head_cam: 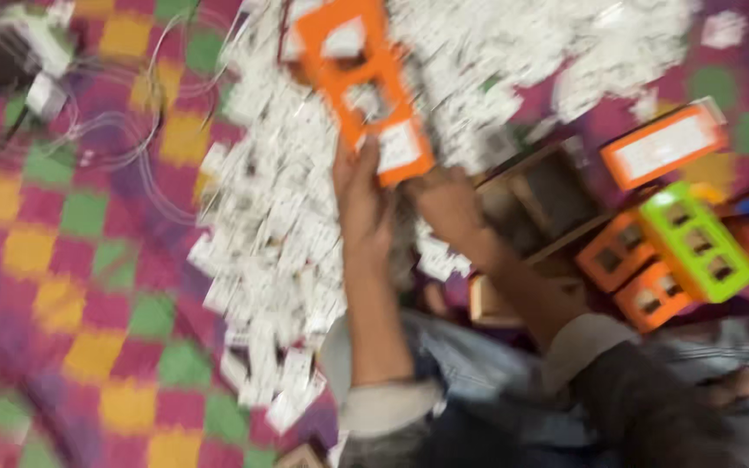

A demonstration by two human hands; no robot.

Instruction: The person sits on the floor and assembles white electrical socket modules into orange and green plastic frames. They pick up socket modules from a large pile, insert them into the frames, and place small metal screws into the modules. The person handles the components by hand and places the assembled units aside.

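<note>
Lying on a checkered cloth at left, a heap of white pieces is passed by the left hand, clenched around an orange frame, while the right hand beside it is blurred, grip untellable, and orange and green frames are stacked far right.

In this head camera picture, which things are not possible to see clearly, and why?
- Small white pieces: motion blur hides their shape and any print.
- Orange frame: its top is cut by the upper edge.
- Left hand and right hand: fingers blurred, so the exact grip on the frame is unclear.
- Green box: its openings are too blurred to see inside.
</note>
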